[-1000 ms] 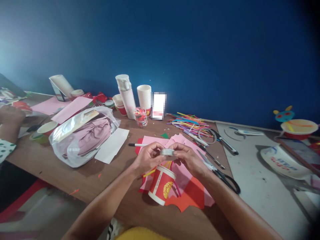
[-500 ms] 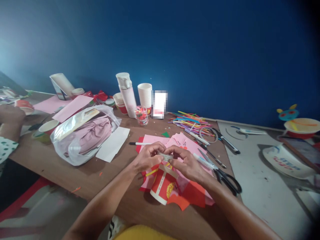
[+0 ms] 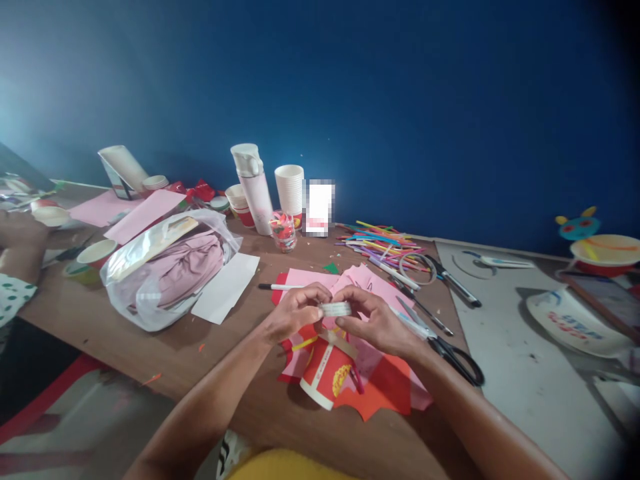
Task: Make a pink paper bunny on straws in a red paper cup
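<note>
Between my two hands is a small roll of tape [image 3: 336, 309], whitish with printed marks on its edge. My left hand [image 3: 299, 312] pinches its left side with thumb and fingers. On the other side, the fingertips of my right hand [image 3: 371, 319] close on the roll. Just below lies a red and white paper cup [image 3: 327, 367] tipped on its side, with yellow and pink strips around its rim. Pink paper sheets [image 3: 367, 277] are spread behind and under the hands. A scalloped orange paper piece [image 3: 387, 393] lies right of the cup.
Black-handled scissors [image 3: 457, 360] and a utility knife [image 3: 457, 283] lie on the right. Colourful pipe cleaners [image 3: 375, 240] are heaped behind. A plastic bag [image 3: 150, 310], tumbler [image 3: 255, 200], stacked cups [image 3: 290, 190] and jar [image 3: 283, 233] stand left and back. Another person's hand [image 3: 23, 233] is far left.
The tape roll has turned and shows more of its edge between my fingers. My right hand has shifted slightly right. At far left, the other person's cup has tilted.
</note>
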### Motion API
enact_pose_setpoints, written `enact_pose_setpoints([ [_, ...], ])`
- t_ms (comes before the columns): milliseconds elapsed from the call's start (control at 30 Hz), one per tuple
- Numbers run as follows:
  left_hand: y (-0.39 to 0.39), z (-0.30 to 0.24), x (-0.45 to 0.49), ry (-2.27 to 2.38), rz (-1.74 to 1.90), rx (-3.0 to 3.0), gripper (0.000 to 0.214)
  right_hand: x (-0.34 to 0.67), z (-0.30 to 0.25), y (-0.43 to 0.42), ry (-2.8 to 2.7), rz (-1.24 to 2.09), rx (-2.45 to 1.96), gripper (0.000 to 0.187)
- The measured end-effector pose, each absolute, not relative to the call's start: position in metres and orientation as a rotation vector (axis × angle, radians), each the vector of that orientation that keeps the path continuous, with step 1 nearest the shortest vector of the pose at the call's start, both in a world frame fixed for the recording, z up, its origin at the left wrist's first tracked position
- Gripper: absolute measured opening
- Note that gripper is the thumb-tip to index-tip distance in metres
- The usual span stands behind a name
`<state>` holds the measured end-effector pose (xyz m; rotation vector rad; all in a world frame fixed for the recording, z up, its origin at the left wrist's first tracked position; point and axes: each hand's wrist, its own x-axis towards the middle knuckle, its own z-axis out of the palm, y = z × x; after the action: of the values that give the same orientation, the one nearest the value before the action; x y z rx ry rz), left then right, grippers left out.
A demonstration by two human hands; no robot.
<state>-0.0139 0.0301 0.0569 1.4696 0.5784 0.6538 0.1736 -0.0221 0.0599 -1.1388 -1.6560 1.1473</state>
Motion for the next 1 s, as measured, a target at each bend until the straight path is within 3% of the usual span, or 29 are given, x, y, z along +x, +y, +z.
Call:
enact_pose_setpoints([
  [467,0.025,0.054,-0.008,0.670,0.608,1.384,0.008,0.172,0.052,-0.023,-1.846,0.942,-1.047,0.021],
  [1000,0.023,0.057,-0.006,0.693,0.631,1.446,0.017,0.169,0.047,-0.021,-1.805,0.867,-1.029,0.017],
])
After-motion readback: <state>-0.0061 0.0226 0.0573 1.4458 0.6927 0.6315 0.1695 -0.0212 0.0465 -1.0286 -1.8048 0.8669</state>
